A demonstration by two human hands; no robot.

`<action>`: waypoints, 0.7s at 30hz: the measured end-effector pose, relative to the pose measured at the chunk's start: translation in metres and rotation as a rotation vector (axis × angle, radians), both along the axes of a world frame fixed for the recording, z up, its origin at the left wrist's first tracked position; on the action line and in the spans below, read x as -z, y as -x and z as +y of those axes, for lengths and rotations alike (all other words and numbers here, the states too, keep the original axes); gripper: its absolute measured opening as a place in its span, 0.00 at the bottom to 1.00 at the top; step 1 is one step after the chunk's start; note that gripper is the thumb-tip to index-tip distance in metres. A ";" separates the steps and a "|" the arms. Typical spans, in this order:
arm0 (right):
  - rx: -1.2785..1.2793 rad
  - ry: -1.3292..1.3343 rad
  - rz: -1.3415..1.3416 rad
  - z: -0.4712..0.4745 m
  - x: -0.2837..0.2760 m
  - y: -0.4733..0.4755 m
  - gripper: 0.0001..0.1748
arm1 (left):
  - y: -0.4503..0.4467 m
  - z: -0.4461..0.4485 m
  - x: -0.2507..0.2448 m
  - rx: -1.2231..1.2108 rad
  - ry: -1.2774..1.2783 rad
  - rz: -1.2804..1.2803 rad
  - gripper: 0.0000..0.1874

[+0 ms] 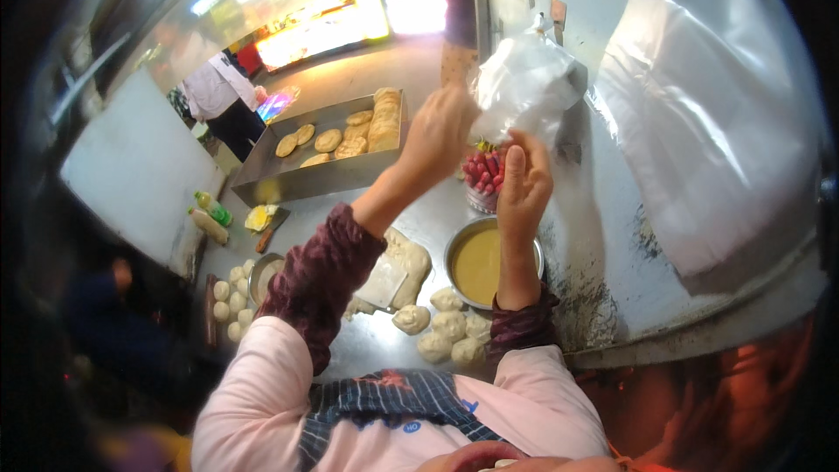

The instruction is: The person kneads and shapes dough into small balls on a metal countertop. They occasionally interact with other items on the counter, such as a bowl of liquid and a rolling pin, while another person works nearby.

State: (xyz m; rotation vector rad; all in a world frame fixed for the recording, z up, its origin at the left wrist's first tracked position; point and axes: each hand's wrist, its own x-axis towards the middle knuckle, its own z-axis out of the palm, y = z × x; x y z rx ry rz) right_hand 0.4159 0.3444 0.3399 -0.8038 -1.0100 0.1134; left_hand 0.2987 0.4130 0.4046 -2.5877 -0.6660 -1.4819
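Observation:
A bunch of thin clear plastic bags (524,82) hangs on the wall before me. My left hand (442,124) is raised at the bunch's left side, its fingers curled and blurred; whether plastic is pinched in them cannot be told. Just under the bunch, my right hand (529,180) has its thumb up and fingers bent, with the fingertips at the lower edge of the plastic. Behind that hand stands a tub of red sausages (484,174), partly hidden. Below them sits a metal bowl of yellowish-brown liquid (477,262), overlapped by my right forearm.
A metal tray (308,187) holds browned flatbreads (387,121). Dough pieces (452,331), a dough slab (413,262) with a scraper (382,283), small dough balls (229,301), a knife (265,239) and bottles (213,210) occupy the metal counter. Large plastic sheeting (714,118) hangs right. A person (219,95) stands beyond.

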 end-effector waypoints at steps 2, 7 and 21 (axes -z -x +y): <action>-0.415 0.078 0.278 0.002 0.002 0.005 0.12 | 0.013 -0.018 0.021 -0.009 -0.085 0.095 0.05; -0.515 0.114 0.339 -0.002 0.016 0.031 0.09 | 0.055 -0.078 0.075 -0.062 -0.023 0.304 0.07; -1.500 0.415 -0.043 -0.069 0.023 0.127 0.23 | 0.229 -0.172 0.028 -0.015 1.141 0.135 0.21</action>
